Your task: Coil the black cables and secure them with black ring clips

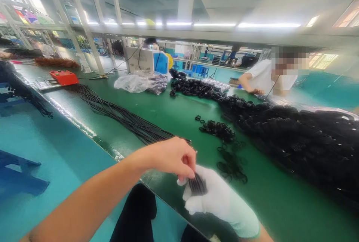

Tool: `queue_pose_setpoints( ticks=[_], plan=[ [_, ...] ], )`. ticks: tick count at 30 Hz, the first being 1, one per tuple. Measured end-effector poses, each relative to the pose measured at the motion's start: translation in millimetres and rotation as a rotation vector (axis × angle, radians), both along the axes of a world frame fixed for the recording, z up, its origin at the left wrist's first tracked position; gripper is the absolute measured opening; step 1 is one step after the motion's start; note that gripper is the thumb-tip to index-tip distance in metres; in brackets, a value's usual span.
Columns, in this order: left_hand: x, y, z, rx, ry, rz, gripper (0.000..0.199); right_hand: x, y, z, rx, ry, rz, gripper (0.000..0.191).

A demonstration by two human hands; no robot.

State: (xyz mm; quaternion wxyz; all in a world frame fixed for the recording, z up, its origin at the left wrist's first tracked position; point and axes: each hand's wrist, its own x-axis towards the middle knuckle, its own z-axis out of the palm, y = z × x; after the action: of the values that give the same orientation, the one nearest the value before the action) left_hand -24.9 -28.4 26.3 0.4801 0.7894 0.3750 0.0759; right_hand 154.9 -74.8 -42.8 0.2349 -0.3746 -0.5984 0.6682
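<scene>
My right hand (pixel 215 197), in a white glove, is wrapped around a ribbed black coil (pixel 198 185) near the table's front edge. My bare left hand (pixel 175 158) reaches across with thumb and finger pinched together at the coil's upper end. What exactly lies between those fingertips is hidden. Just beyond the left hand, a bundle of long black cables (pixel 123 117) stretches back along the table. To the right of my hands lie loose black rings (pixel 231 163), with a small heap of more rings (pixel 217 130) behind them.
A large pile of black coils (pixel 294 137) covers the right side of the green table (pixel 157 109). At the back are a clear plastic bag (pixel 131 82) and a white-and-blue machine (pixel 148 61). A red device (pixel 64 77) stands far left. Another person (pixel 260 74) sits across.
</scene>
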Motion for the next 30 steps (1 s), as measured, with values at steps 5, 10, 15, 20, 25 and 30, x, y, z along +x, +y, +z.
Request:
queue_pose_setpoints(
  ticks=[5, 10, 15, 20, 25, 30],
  plan=[
    [0.7, 0.1, 0.7, -0.011, 0.019, -0.003, 0.005, 0.7, -0.5, -4.0, -0.038, 0.01, 0.006, 0.038],
    [1.3, 1.1, -1.0, -0.008, 0.012, 0.006, 0.012, 0.7, -1.6, -5.2, -0.046, 0.036, 0.002, 0.039],
    [-0.2, 2.0, -9.9, -0.046, -0.051, 0.063, 0.011, 2.6, 2.1, -9.1, -0.113, 0.111, -0.013, 0.037],
    [1.9, -9.2, -20.4, 0.099, -0.241, 0.288, 0.013, 4.6, 6.7, -12.0, -0.223, 0.437, -0.054, 0.039],
    [17.3, -29.4, -37.9, 0.421, -0.11, 0.454, 0.009, 2.1, 6.2, -11.1, -0.165, 0.284, -0.063, 0.03],
    [28.0, -36.6, -56.3, 0.608, -0.04, 0.51, 0.02, -2.8, 7.4, -13.9, -0.154, 0.305, -0.083, 0.027]
  ],
)
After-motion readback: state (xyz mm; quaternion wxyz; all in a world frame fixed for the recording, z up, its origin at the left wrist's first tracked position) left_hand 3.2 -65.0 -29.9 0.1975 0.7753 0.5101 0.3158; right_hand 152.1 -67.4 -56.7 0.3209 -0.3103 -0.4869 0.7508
